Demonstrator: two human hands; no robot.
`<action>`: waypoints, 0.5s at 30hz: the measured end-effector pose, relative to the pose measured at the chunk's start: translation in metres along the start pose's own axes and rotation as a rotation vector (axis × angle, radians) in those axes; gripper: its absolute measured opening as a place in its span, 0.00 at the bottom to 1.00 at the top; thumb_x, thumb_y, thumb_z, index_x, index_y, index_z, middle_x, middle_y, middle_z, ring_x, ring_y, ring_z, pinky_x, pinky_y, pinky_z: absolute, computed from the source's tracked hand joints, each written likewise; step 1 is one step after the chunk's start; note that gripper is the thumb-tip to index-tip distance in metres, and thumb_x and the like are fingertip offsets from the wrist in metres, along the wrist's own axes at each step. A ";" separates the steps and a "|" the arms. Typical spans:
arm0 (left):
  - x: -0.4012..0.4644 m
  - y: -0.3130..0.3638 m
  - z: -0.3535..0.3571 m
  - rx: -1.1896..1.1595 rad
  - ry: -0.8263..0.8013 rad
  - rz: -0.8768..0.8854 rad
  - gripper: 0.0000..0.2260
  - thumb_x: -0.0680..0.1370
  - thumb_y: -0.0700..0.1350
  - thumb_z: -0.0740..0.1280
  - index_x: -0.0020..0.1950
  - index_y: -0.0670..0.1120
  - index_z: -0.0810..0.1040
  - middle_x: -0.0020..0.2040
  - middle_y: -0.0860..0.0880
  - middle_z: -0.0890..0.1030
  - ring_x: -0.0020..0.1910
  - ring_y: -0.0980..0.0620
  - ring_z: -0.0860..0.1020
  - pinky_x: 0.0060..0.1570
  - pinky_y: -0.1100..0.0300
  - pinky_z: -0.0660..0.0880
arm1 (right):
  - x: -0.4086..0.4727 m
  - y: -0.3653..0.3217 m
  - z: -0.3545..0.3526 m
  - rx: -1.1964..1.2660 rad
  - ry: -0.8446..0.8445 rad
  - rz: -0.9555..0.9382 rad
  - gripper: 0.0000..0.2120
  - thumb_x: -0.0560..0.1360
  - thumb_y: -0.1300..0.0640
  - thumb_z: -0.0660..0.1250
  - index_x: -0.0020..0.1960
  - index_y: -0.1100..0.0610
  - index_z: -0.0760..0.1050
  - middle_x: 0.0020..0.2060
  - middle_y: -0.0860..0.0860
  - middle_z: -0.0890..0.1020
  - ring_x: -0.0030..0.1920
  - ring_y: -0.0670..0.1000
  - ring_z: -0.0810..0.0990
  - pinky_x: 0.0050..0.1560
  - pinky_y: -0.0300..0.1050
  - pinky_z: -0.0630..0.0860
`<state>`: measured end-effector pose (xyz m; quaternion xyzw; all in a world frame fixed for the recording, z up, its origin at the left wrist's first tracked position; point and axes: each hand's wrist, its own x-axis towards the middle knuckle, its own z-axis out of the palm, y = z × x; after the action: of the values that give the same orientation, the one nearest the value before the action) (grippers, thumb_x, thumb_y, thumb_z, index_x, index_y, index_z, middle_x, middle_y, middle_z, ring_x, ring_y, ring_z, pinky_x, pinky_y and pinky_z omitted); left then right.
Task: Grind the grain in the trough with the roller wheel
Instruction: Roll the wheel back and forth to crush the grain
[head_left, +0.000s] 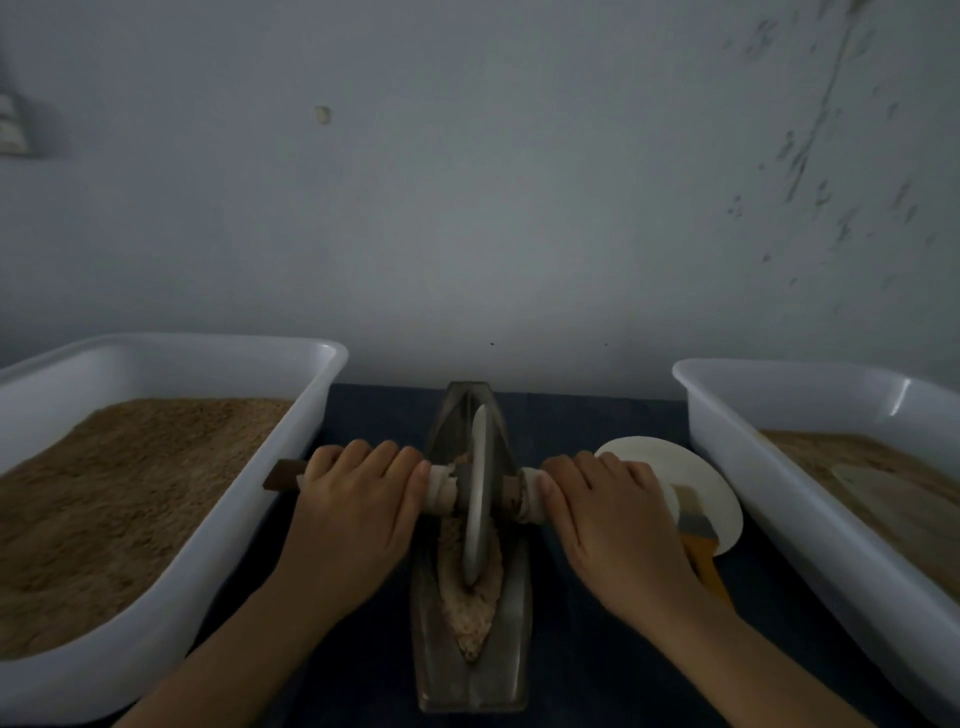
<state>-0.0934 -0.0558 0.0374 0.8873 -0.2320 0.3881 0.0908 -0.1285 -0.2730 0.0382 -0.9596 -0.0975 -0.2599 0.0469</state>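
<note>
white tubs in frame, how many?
2. One white tub sits left of the trough, one white tub right of it; both hold brown meal and run off the frame edges. None looks hidden.

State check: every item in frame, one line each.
roller wheel: upright in the trough, on the grain.
trough: holds grain, piled mostly at the near end.
grain: coarse, clumped beside the wheel.
left hand: wrapped over the left axle handle.
right hand: wrapped over the right axle handle.
left tub: well filled with brown meal.
right tub: partly filled.
white disc: flat, partly under the right hand.
</note>
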 end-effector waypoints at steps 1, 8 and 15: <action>0.003 -0.001 0.004 0.007 -0.004 -0.005 0.17 0.79 0.48 0.52 0.40 0.46 0.78 0.35 0.50 0.77 0.34 0.49 0.74 0.40 0.51 0.71 | 0.004 0.003 0.006 -0.002 0.020 -0.002 0.27 0.78 0.43 0.33 0.54 0.47 0.70 0.43 0.43 0.70 0.44 0.46 0.68 0.50 0.43 0.63; 0.028 -0.008 0.031 0.040 -0.048 -0.062 0.18 0.80 0.49 0.50 0.42 0.46 0.77 0.37 0.48 0.77 0.37 0.47 0.74 0.42 0.50 0.71 | 0.037 0.017 0.036 -0.026 0.155 0.026 0.21 0.80 0.47 0.42 0.50 0.51 0.73 0.40 0.46 0.73 0.41 0.50 0.71 0.45 0.44 0.60; 0.029 -0.007 0.026 0.030 -0.100 -0.054 0.19 0.79 0.50 0.48 0.42 0.47 0.76 0.38 0.49 0.77 0.37 0.48 0.74 0.44 0.51 0.71 | 0.034 0.016 0.034 -0.031 0.105 0.019 0.23 0.80 0.46 0.40 0.55 0.51 0.73 0.44 0.46 0.74 0.44 0.49 0.69 0.47 0.44 0.60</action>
<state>-0.0560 -0.0679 0.0406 0.9128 -0.2064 0.3441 0.0765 -0.0801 -0.2779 0.0260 -0.9462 -0.0819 -0.3106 0.0397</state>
